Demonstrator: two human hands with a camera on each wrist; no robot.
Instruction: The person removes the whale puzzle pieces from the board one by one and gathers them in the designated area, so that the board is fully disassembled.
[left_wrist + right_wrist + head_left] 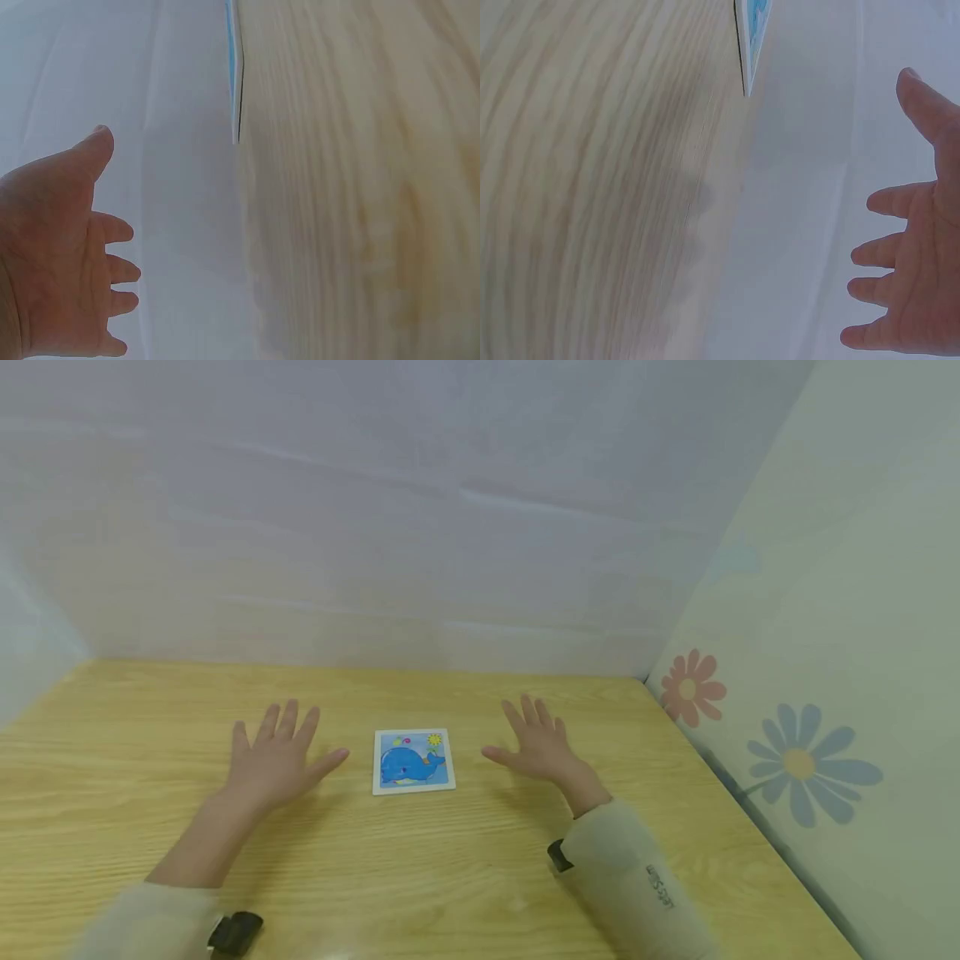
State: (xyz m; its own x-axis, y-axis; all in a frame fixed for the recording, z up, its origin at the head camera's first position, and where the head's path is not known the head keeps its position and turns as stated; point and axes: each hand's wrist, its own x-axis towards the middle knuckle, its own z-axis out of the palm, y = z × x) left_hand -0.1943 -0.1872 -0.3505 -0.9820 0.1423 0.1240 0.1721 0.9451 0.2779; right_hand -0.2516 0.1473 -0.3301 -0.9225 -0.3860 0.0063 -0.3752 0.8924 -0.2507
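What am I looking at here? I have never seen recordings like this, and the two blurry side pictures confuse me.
A person is filmed by three cameras at once. The big picture comes from a camera on the head, looking down at a wooden table boxed in by pale walls, one with printed flowers. The left hand and right hand are spread with fingers straight, one on each side of a small square whale puzzle, apart from it. Neither holds anything. The other two pictures come from cameras strapped to the wrists: each shows its own hand's palm from close by, the wood grain, the wall, and a thin edge of the puzzle.
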